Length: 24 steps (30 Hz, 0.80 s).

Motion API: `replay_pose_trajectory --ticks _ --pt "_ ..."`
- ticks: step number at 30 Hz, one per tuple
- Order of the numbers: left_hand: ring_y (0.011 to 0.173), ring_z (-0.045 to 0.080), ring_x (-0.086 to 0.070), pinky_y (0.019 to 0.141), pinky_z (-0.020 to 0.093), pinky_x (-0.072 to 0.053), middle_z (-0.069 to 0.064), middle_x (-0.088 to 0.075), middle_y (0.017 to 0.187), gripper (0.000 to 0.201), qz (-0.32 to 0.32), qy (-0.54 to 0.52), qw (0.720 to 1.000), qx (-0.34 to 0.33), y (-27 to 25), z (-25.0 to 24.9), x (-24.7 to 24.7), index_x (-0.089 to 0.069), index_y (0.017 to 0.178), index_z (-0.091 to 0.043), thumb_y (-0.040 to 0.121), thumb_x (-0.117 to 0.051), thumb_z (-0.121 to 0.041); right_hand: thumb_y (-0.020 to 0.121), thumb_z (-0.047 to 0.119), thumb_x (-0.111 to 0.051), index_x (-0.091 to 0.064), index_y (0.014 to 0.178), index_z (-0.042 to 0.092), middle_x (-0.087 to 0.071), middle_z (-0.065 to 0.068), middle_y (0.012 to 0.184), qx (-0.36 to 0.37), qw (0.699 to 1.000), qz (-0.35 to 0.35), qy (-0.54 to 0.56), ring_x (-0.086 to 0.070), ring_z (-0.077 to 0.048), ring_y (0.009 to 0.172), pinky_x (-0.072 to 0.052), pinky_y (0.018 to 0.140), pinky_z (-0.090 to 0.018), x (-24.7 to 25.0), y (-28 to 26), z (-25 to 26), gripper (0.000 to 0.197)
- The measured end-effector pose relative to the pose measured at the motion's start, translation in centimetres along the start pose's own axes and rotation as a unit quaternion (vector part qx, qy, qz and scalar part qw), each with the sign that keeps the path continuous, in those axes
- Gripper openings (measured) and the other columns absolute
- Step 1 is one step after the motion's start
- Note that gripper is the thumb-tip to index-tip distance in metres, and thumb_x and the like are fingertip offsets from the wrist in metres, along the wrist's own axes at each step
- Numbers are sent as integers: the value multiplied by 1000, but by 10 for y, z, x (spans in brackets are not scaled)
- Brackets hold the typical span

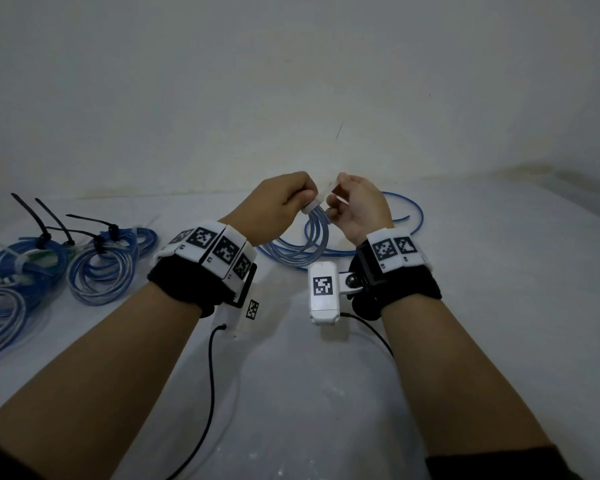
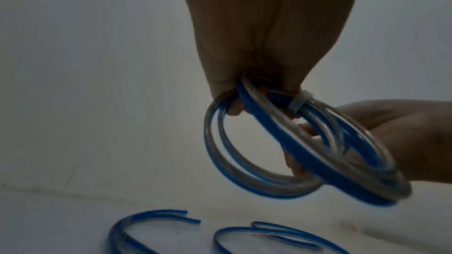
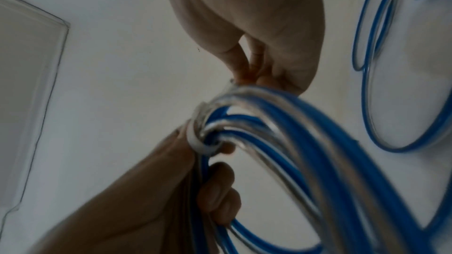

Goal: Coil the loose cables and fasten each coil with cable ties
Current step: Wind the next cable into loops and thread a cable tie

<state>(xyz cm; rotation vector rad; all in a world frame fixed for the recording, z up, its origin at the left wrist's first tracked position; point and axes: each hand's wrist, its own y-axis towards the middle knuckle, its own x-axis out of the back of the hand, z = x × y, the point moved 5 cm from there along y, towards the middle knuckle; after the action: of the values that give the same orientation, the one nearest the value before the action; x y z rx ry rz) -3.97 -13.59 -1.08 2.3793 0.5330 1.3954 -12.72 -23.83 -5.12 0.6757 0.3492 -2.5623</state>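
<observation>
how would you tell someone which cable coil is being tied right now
Start from the white table, then find the two raised hands. The blue-and-clear coil hanging between them is the one. Unlike the coils at the left, it is lifted, with a white tie.

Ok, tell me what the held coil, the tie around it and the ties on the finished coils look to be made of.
Held coil: looks like flexible clear plastic tubing with a blue stripe; it is glossy and see-through.
White tie: probably nylon, a matte flat band wrapped snugly around the strands.
Black ties on the finished coils: likely the same stiff plastic, since their tails stick straight up.
</observation>
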Motion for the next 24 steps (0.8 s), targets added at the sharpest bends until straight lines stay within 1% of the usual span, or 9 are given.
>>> replay_pose_trajectory --ticks 3,5,6,8,11,15,19,20,24 --pt "67 -2 -45 61 3 -32 -14 -51 74 16 -21 -4 999 30 5 5 2 -60 96 -13 95 -44 -12 92 17 -56 -55 77 9 -53 -1 61 -33 996 78 -4 -44 -10 47 -34 46 -20 -6 -2 3 17" --pt "70 6 -45 61 5 -33 -13 -50 73 16 -31 9 999 34 8 6 5 -61 94 -9 95 -45 -12 90 14 -58 -58 79 8 -54 -1 62 -29 992 115 -41 -44 -9 48 -36 49 -19 -10 -5 4 13" --pt "70 7 -45 61 5 -32 -12 -49 73 16 -32 14 999 31 9 5 6 -61 93 -7 95 -45 -11 90 11 -57 -57 79 8 -55 -2 64 -21 991 119 -52 -45 -8 48 -37 49 -19 -11 -6 4 12" --pt "71 7 -45 63 6 -31 -8 -50 75 15 -19 21 1000 13 9 3 5 -60 92 -5 95 -45 -10 91 7 -55 -55 79 8 -53 -4 68 -7 992 111 -64 -47 -6 47 -39 46 -17 -11 -5 3 12" --pt "77 12 -46 67 9 -33 -1 -52 83 13 9 33 999 -26 5 -2 0 -58 92 -4 94 -47 -9 92 3 -54 -54 78 6 -51 -6 67 10 994 79 -77 -46 -6 45 -40 42 -16 -7 -2 0 14" --pt "72 8 -43 67 6 -32 -4 -48 79 10 14 39 997 -58 -1 -7 -7 -57 92 -1 92 -50 -8 91 2 -54 -53 76 6 -47 -7 63 18 994 42 -102 -40 -10 49 -40 43 -17 -2 3 -3 16" --pt "77 15 -45 69 6 -32 2 -50 85 10 26 64 994 -85 -2 -12 -12 -57 91 1 91 -51 -7 90 1 -54 -52 72 7 -46 -6 60 17 992 29 -119 -38 -12 49 -38 43 -19 0 7 -6 20" --pt "77 15 -45 69 5 -32 2 -49 85 10 30 70 993 -89 -2 -13 -13 -57 91 0 91 -51 -7 90 1 -55 -52 71 8 -46 -6 60 16 992 28 -123 -39 -12 49 -39 44 -19 1 8 -7 20" --pt "76 14 -44 68 5 -31 0 -49 85 11 41 92 990 -99 -3 -14 -11 -57 89 -1 91 -49 -9 89 1 -56 -51 70 8 -48 -7 62 14 991 30 -132 -40 -13 52 -42 58 -27 0 9 -10 21"
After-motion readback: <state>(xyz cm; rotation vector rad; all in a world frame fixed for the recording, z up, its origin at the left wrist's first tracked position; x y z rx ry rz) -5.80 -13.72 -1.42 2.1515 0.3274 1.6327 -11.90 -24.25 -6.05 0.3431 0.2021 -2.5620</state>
